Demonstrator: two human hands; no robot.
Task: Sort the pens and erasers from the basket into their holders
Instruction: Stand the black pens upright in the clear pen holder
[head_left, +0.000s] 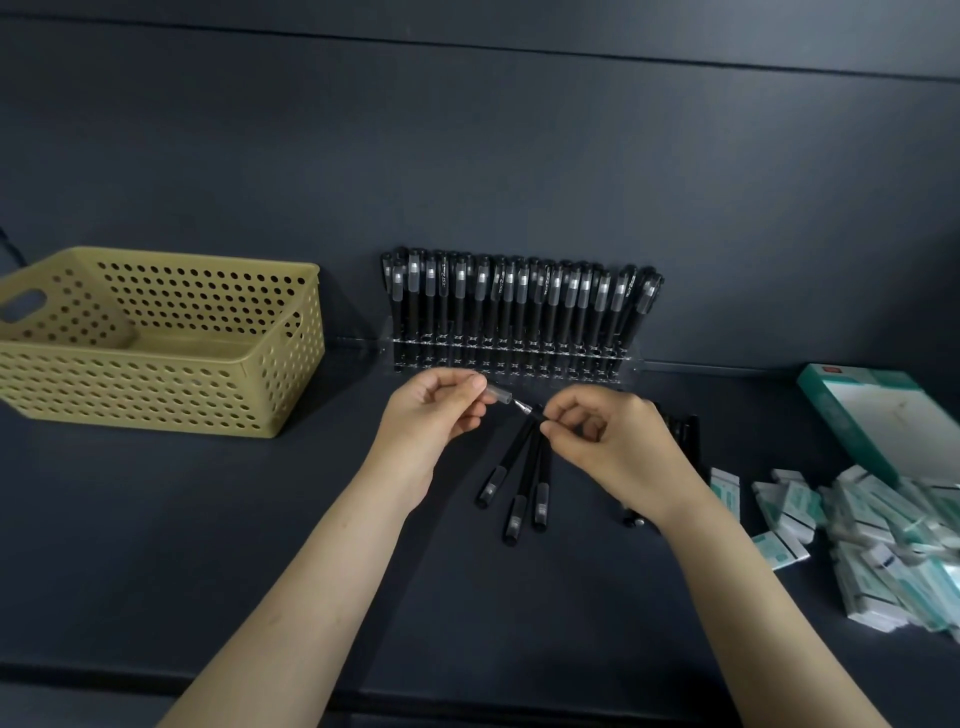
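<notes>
**Head view: a bare tip, a loose cap, little room to miss**

Head camera, the only view. My left grip (431, 415) is clenched on a small translucent plastic pen cap (497, 393), pinched between thumb and forefinger with its free end pointing right. My right grip (608, 436) pinches a slim black pen with its metal tip bare (525, 409), aimed up-left at that cap. The tip sits right at the cap's mouth, and I cannot tell whether it has entered. Both forearms reach in from the bottom edge and converge over the middle of the dark desk (260, 519), with the spare fingers curled under.

What worries me is that the cap is small and looks slick. A skewed push could pop it out of my pinch and send it rolling. If the tip goes wide, it would meet my forefinger and may leave ink.

Three black capped pens (517, 483) fan out just beneath my right fingers. I cannot tell whether I hold their upper ends or they merely lie there, so a careless move could scatter them.

Beyond both grips, the clear acrylic pen holder (514, 358) stands at the back wall. Its row of upright black pens (519, 296) looks close to full, so finding a free slot may be fiddly. The tan perforated plastic basket (156, 374) sits at left, and I see nothing in it. The heap of white-and-teal erasers (883, 545) lies at right beside a teal-and-white cardboard box (878, 415), unsorted by my judgement.
</notes>
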